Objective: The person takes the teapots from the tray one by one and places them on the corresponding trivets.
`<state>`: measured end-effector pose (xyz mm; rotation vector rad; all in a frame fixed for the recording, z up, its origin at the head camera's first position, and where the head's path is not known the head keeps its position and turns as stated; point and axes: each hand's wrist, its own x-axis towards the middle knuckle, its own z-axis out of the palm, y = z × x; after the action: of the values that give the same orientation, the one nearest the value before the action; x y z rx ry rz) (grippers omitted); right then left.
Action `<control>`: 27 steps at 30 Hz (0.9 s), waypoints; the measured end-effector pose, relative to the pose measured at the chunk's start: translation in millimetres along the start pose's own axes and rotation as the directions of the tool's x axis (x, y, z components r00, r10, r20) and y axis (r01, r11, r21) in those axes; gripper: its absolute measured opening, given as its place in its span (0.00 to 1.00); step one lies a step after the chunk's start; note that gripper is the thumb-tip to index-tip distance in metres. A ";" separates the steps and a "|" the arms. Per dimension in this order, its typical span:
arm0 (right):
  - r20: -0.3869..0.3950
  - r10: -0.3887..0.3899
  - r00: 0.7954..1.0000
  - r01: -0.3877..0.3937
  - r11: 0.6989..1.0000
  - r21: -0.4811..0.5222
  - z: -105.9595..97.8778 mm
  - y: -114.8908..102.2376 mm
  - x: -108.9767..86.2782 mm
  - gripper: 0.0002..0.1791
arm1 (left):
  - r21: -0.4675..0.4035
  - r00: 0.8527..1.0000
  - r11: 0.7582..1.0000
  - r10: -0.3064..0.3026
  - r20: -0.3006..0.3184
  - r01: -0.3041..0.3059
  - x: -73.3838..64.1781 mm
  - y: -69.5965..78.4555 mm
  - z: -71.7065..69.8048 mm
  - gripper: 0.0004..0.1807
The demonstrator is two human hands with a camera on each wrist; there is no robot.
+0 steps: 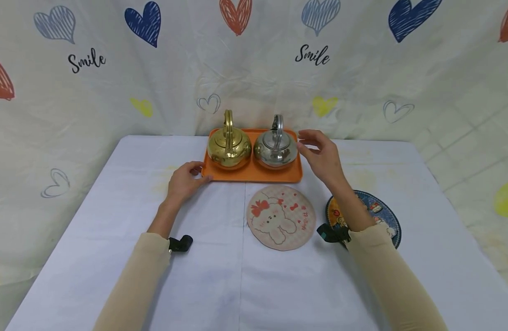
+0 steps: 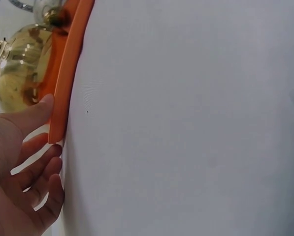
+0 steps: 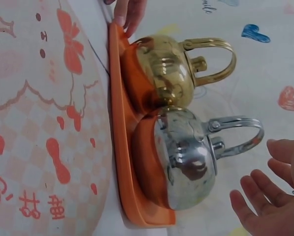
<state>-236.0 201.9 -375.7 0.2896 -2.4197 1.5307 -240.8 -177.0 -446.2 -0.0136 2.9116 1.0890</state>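
Observation:
An orange tray [image 1: 254, 174] lies at the table's far edge, bearing a gold teapot [image 1: 218, 149] on the left and a silver teapot [image 1: 272, 155] on the right. Both have arched handles standing upright. My left hand [image 1: 184, 183] grips the tray's front left corner, with the thumb on the rim [image 2: 64, 103] and the fingers bent beside and below the edge. Just right of the silver teapot, my right hand [image 1: 323, 161] hovers with relaxed fingers and holds nothing. A gap shows between it and the silver teapot's handle [image 3: 252, 130] in the right wrist view.
A round pink mat [image 1: 282, 219] with a rabbit drawing lies in front of the tray. To its right is a round blue patterned mat [image 1: 391, 216], partly hidden beneath my right forearm. A white curtain [image 1: 262, 78] printed with hearts hangs behind the white table [image 1: 212, 285].

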 end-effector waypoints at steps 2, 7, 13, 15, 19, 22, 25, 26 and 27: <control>0.007 0.003 1.000 -0.003 1.000 0.001 1.7 0.0 0.5 0.23 | -0.003 1.000 1.000 -0.005 -0.002 0.005 -0.1 -0.3 0.4 0.33; 0.024 0.013 1.000 -0.013 1.000 0.016 5.0 -1.1 1.0 0.23 | -0.018 1.000 1.000 -0.006 -0.010 0.006 0.1 -0.4 1.5 0.33; 0.044 0.015 0.999 -0.017 0.999 0.045 9.3 -3.9 2.2 0.24 | -0.040 1.000 0.999 -0.010 -0.025 0.009 1.1 -2.2 3.3 0.33; 0.047 0.014 0.999 -0.016 0.999 0.052 10.9 -4.7 2.6 0.24 | -0.044 1.000 0.999 -0.016 -0.026 0.015 1.3 -2.7 3.5 0.33; 0.050 0.017 0.999 -0.020 0.999 0.045 13.8 -5.5 3.5 0.24 | -0.051 0.999 0.998 -0.025 -0.021 0.024 1.7 -3.6 3.2 0.32; 0.050 0.024 0.998 -0.026 0.999 0.035 16.0 -6.5 4.3 0.23 | -0.055 0.999 0.998 -0.027 -0.018 0.025 2.4 -3.9 2.9 0.32; 0.051 0.026 0.998 -0.028 0.999 0.043 18.2 -7.7 5.8 0.23 | -0.055 1.000 0.998 -0.024 -0.017 0.023 3.1 -3.6 2.5 0.32; 0.054 0.025 0.998 -0.028 0.998 0.054 18.9 -8.3 6.2 0.23 | -0.054 1.000 0.998 -0.025 -0.016 0.024 3.3 -3.4 2.3 0.32; 0.056 0.025 0.998 -0.028 0.997 0.066 19.6 -8.9 6.4 0.23 | -0.052 1.000 0.998 -0.026 -0.015 0.026 3.4 -3.3 2.1 0.32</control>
<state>-241.6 180.2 -374.0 0.3181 -2.4264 1.6387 -244.1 -178.1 -450.1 -0.0618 2.8879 1.1655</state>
